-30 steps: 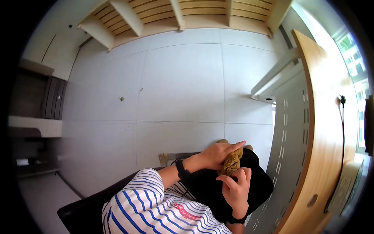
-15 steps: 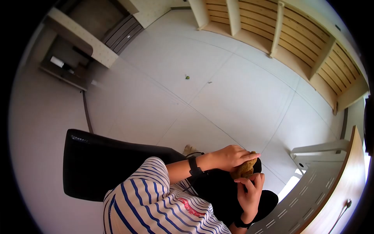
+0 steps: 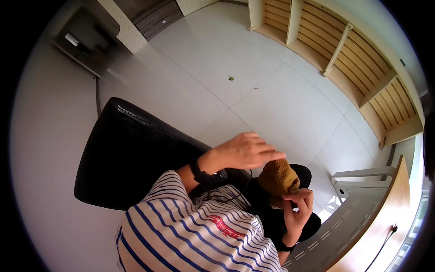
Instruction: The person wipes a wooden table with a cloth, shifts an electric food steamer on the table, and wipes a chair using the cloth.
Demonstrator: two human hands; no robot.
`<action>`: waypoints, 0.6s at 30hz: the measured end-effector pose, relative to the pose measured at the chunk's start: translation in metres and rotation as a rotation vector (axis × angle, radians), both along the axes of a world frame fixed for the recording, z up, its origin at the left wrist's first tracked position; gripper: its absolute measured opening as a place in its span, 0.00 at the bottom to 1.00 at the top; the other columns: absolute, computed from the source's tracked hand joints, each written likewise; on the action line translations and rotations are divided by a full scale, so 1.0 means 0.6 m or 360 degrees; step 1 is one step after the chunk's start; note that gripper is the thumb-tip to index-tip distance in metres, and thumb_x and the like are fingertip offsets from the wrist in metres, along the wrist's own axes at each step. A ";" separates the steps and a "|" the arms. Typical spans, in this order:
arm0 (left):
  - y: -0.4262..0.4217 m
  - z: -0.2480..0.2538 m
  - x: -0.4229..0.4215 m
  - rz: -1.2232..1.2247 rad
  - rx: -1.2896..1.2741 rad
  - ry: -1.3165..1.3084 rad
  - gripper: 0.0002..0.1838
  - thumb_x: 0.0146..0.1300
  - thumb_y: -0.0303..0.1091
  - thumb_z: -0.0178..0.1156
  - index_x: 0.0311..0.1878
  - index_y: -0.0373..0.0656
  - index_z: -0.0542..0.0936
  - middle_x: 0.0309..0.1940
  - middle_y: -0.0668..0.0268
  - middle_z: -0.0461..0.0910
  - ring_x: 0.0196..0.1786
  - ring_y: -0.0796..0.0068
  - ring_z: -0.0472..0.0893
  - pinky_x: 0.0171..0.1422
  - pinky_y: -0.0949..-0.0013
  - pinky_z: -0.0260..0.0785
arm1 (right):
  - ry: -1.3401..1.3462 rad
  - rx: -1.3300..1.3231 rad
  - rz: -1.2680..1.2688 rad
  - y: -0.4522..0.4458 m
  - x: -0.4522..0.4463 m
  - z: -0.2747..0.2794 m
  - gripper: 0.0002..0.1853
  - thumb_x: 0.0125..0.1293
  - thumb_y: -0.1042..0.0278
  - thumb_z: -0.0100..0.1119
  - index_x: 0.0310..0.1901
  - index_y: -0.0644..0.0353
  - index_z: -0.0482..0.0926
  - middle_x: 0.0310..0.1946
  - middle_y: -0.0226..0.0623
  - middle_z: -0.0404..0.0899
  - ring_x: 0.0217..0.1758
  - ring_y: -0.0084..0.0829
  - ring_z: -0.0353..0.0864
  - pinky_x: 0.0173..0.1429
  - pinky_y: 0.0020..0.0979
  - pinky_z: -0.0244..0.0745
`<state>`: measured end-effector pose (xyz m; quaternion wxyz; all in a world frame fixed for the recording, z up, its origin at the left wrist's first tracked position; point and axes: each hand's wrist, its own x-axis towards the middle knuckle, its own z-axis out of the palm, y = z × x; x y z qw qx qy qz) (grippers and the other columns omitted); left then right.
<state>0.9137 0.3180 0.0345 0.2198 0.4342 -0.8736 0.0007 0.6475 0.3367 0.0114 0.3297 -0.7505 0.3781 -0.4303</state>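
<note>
A fuzzy brown plush piece (image 3: 277, 177) hangs between my two hands above my lap; its exact kind I cannot make out. My left hand (image 3: 247, 151), with a black band on the wrist, comes in from the left and has its fingertips closed at the upper edge of the plush. Lower down, my right hand (image 3: 299, 209) pinches its bottom corner between thumb and fingers. This wrist also wears a dark band. Black-clad legs lie beneath the plush, and a dark cord (image 3: 233, 198) runs near my left forearm.
A black padded chair (image 3: 131, 154) stands at my left side. To the right is a wooden-topped table (image 3: 362, 235) with a black cable (image 3: 393, 229). Wooden slatted shelving (image 3: 317, 43) lines the far wall. A small green scrap (image 3: 231, 78) lies on the grey floor.
The plush now shows larger and stretched between my hands. My left hand has moved up and left, from lying over it to its upper edge. The view has turned somewhat.
</note>
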 end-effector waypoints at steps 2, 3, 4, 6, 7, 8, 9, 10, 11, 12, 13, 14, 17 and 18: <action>0.049 0.055 0.059 0.0442 -0.0224 -0.0280 0.31 0.53 0.27 0.61 0.64 0.50 0.72 0.51 0.67 0.79 0.42 0.71 0.80 0.48 0.67 0.70 | -0.0147 -0.0075 -0.0127 0.006 -0.013 0.005 0.12 0.46 0.88 0.67 0.26 0.61 0.75 0.31 0.32 0.64 0.40 0.31 0.68 0.42 0.28 0.64; 0.082 0.094 0.094 0.0710 -0.0362 -0.0321 0.31 0.54 0.27 0.61 0.65 0.50 0.72 0.57 0.65 0.77 0.48 0.69 0.79 0.51 0.64 0.69 | -0.0199 -0.0103 -0.0186 0.008 -0.018 0.008 0.12 0.47 0.88 0.67 0.26 0.62 0.75 0.32 0.33 0.64 0.41 0.31 0.69 0.43 0.28 0.64; 0.116 0.133 0.123 0.1014 -0.0503 -0.0419 0.28 0.55 0.26 0.61 0.62 0.48 0.74 0.58 0.64 0.76 0.52 0.67 0.77 0.52 0.64 0.69 | -0.0257 -0.0135 -0.0249 0.007 -0.023 0.008 0.12 0.48 0.89 0.67 0.26 0.62 0.74 0.34 0.33 0.65 0.42 0.32 0.69 0.45 0.28 0.64; 0.192 0.196 0.186 0.1672 -0.0795 -0.0679 0.22 0.56 0.25 0.59 0.57 0.45 0.78 0.57 0.59 0.76 0.56 0.62 0.76 0.60 0.62 0.67 | -0.0320 -0.0179 -0.0252 0.002 -0.031 0.011 0.12 0.49 0.89 0.67 0.27 0.62 0.74 0.36 0.33 0.65 0.45 0.32 0.70 0.48 0.29 0.64; 0.226 0.206 0.211 0.1751 -0.0876 -0.0351 0.18 0.58 0.26 0.58 0.53 0.46 0.81 0.57 0.62 0.77 0.60 0.59 0.75 0.64 0.58 0.65 | -0.0353 -0.0155 -0.0327 0.001 -0.028 0.015 0.13 0.44 0.87 0.70 0.24 0.59 0.75 0.32 0.31 0.64 0.41 0.33 0.68 0.45 0.30 0.64; 0.248 0.239 0.192 0.1997 -0.1023 -0.0978 0.14 0.61 0.31 0.58 0.50 0.47 0.82 0.57 0.66 0.78 0.61 0.58 0.75 0.65 0.54 0.64 | -0.0354 -0.0156 -0.0327 0.001 -0.028 0.016 0.13 0.44 0.87 0.70 0.24 0.59 0.75 0.32 0.31 0.64 0.41 0.33 0.68 0.45 0.30 0.64; 0.265 0.255 0.187 0.2280 -0.1197 -0.1303 0.14 0.61 0.37 0.57 0.49 0.50 0.83 0.57 0.70 0.79 0.59 0.59 0.76 0.66 0.53 0.63 | -0.0310 -0.0190 -0.0330 0.001 -0.029 0.018 0.13 0.44 0.87 0.70 0.24 0.58 0.75 0.32 0.31 0.64 0.41 0.33 0.68 0.45 0.30 0.64; 0.296 0.262 0.216 0.2373 -0.1276 -0.1244 0.14 0.63 0.39 0.56 0.51 0.52 0.82 0.58 0.68 0.78 0.59 0.58 0.77 0.68 0.54 0.61 | -0.0263 -0.0218 -0.0337 0.003 -0.031 0.017 0.14 0.44 0.87 0.70 0.24 0.58 0.75 0.32 0.31 0.64 0.41 0.33 0.68 0.45 0.30 0.64; 0.307 0.258 0.242 0.2439 -0.1341 -0.0951 0.14 0.65 0.43 0.54 0.49 0.52 0.83 0.54 0.65 0.80 0.57 0.57 0.78 0.65 0.56 0.64 | -0.0258 -0.0208 -0.0342 0.003 -0.033 0.012 0.14 0.44 0.87 0.70 0.24 0.58 0.75 0.32 0.31 0.64 0.41 0.33 0.68 0.45 0.30 0.64; 0.297 0.259 0.244 0.2494 -0.1395 -0.0654 0.16 0.67 0.47 0.52 0.46 0.51 0.84 0.51 0.63 0.82 0.54 0.55 0.80 0.62 0.57 0.67 | -0.0272 -0.0164 -0.0359 0.004 -0.036 0.003 0.14 0.44 0.87 0.70 0.23 0.58 0.75 0.32 0.31 0.64 0.40 0.32 0.68 0.45 0.30 0.63; 0.288 0.263 0.236 0.2489 -0.1384 -0.0658 0.16 0.67 0.47 0.52 0.46 0.51 0.84 0.51 0.63 0.82 0.54 0.55 0.80 0.62 0.57 0.67 | -0.0287 -0.0121 -0.0375 0.004 -0.040 -0.006 0.14 0.44 0.87 0.70 0.23 0.58 0.75 0.31 0.31 0.63 0.40 0.32 0.67 0.44 0.29 0.63; 0.272 0.272 0.224 0.3025 -0.0831 -0.0530 0.21 0.68 0.52 0.48 0.44 0.50 0.85 0.46 0.61 0.84 0.50 0.53 0.81 0.56 0.57 0.70 | -0.0281 -0.0111 -0.0384 0.003 -0.043 -0.011 0.14 0.44 0.87 0.70 0.23 0.58 0.75 0.31 0.31 0.63 0.40 0.32 0.67 0.44 0.29 0.63; 0.265 0.258 0.244 0.3411 -0.0475 -0.0603 0.33 0.69 0.63 0.38 0.40 0.47 0.87 0.35 0.56 0.85 0.39 0.50 0.84 0.41 0.55 0.74 | -0.0322 -0.0002 -0.0344 -0.012 -0.049 -0.023 0.13 0.43 0.87 0.71 0.23 0.58 0.76 0.31 0.31 0.63 0.38 0.31 0.66 0.40 0.28 0.61; 0.268 0.255 0.250 0.3407 -0.0487 -0.0657 0.33 0.69 0.63 0.39 0.42 0.48 0.87 0.36 0.56 0.85 0.40 0.50 0.83 0.42 0.54 0.74 | -0.0331 0.0016 -0.0329 -0.022 -0.052 -0.031 0.13 0.41 0.87 0.71 0.23 0.57 0.77 0.31 0.31 0.63 0.38 0.32 0.66 0.39 0.28 0.61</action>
